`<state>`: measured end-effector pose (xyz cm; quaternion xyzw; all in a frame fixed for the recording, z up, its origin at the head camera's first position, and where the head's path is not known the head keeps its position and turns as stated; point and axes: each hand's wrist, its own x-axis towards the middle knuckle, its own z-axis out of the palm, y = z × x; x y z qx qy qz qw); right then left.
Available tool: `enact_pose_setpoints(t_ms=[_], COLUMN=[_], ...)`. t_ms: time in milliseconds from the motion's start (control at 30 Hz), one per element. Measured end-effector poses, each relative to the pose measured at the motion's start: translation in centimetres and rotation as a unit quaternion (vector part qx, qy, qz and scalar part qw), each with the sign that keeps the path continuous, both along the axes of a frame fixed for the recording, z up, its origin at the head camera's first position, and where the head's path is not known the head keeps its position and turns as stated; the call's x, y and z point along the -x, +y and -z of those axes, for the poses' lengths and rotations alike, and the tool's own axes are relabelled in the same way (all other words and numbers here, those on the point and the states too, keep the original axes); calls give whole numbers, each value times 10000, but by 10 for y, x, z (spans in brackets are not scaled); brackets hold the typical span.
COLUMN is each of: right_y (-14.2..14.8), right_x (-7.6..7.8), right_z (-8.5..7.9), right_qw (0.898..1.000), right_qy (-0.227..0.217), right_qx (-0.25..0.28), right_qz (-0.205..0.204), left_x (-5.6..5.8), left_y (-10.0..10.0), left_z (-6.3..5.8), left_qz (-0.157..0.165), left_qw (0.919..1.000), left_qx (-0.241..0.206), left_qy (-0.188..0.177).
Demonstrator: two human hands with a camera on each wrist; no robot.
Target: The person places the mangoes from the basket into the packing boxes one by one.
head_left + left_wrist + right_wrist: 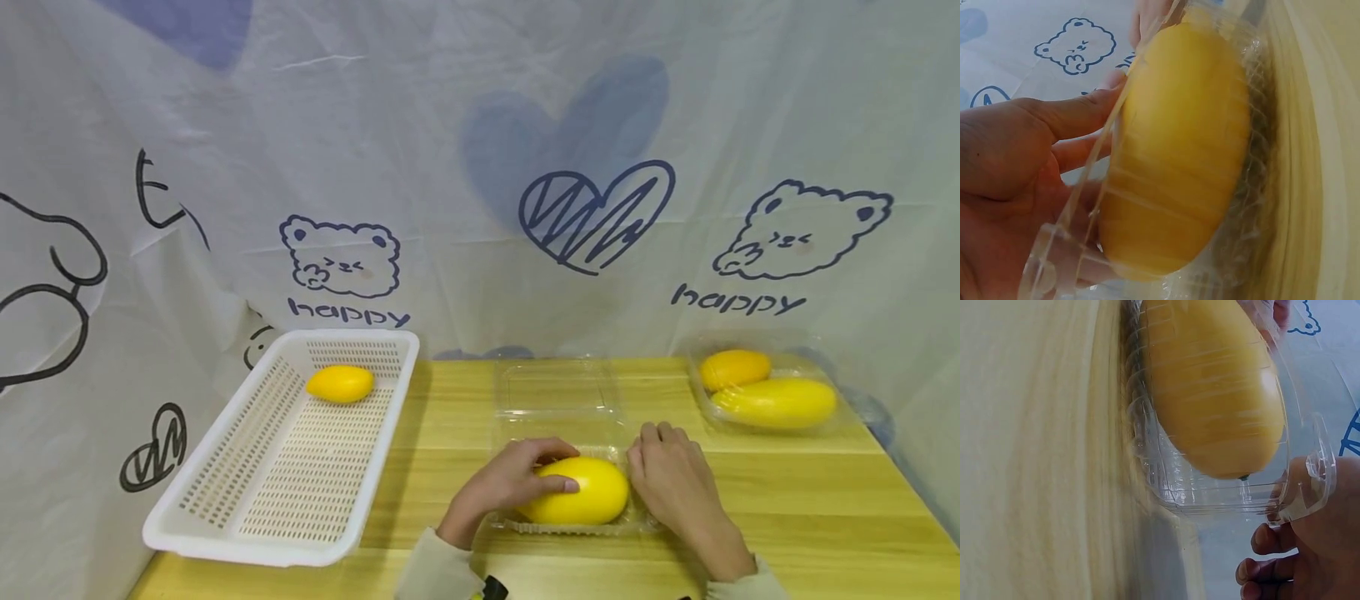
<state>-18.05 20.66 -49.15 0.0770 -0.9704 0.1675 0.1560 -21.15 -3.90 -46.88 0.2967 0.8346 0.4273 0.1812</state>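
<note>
A large yellow oval melon (600, 492) lies in the base of a clear plastic clamshell box (577, 528), whose lid (557, 387) stands folded back behind it. My left hand (517, 475) holds the melon from its left end, thumb over the top and fingers behind. In the left wrist view the box's clear rim (1088, 165) runs between that palm and the camera. At the box's right edge is my right hand (671, 475), fingers curled. The right wrist view has its thumb side (1310, 487) against the rim's corner tab, below the melon's stem end.
To the left stands a white perforated basket (247, 546) with one small yellow fruit (341, 383). A second clear box (701, 412) at the back right holds an orange-yellow fruit (735, 368) and a long yellow one (776, 403). A printed cloth (450, 167) hangs behind the wooden table (810, 500).
</note>
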Motion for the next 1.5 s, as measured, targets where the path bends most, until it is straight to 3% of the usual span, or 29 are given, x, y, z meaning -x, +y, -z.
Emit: enact_pose_setpoints(t_ms=[167, 500, 900, 1267, 1500], right_y=[1, 1, 1, 0, 0], right_x=[0, 0, -1, -1, -1], right_z=[-1, -2, -2, -1, -1], right_qw=[9999, 9995, 9998, 9998, 9998], right_qy=[91, 199, -74, -168, -168], right_qx=[-119, -226, -146, -14, -19], right_qz=[-67, -126, -58, -95, -103], left_x=[-1, -1, -5, -8, -9], left_y=[2, 3, 3, -12, -26], left_z=[-1, 0, -3, -18, -46], left_qz=[44, 39, -25, -105, -110], left_qw=[9997, 9998, 10000, 9995, 9959], left_qx=[95, -7, 45, 159, 214], left_qy=[239, 171, 78, 244, 875])
